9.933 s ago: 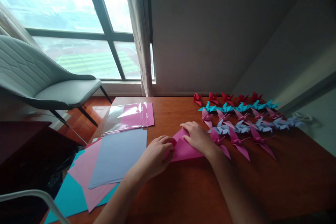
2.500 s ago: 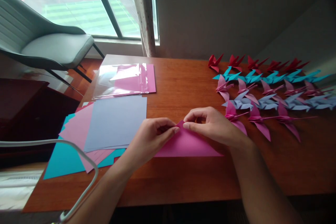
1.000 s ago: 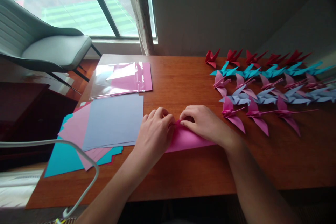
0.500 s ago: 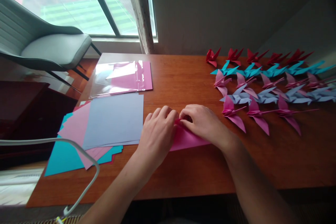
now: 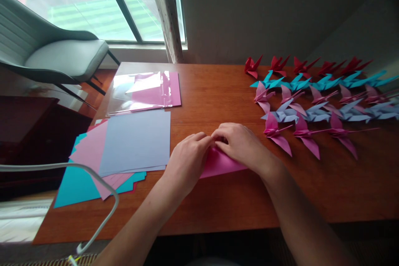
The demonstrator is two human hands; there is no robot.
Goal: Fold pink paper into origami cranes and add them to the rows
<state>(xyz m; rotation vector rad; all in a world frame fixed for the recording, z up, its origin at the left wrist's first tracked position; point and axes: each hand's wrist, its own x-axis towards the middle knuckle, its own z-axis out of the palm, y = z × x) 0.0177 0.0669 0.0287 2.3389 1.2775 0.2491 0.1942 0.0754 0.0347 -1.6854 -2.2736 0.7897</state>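
A folded piece of bright pink origami paper lies on the wooden table, partly covered by both hands. My left hand is closed over its left part, with the fingertips at the far corner. My right hand pinches the paper's far edge between thumb and forefinger, close against the left fingertips. The exact fold under the fingers is hidden. To the right stand rows of folded paper cranes; the nearest row is bright pink.
Left of my hands lie grey-blue sheets over fanned pink and turquoise sheets. Behind them is a clear plastic packet with pink paper. A white cable-like arm crosses the lower left. A chair stands by the window.
My left hand has flattened and its knuckles have lowered, with its fingertips shifting slightly right toward the right thumb. My right hand has barely moved.
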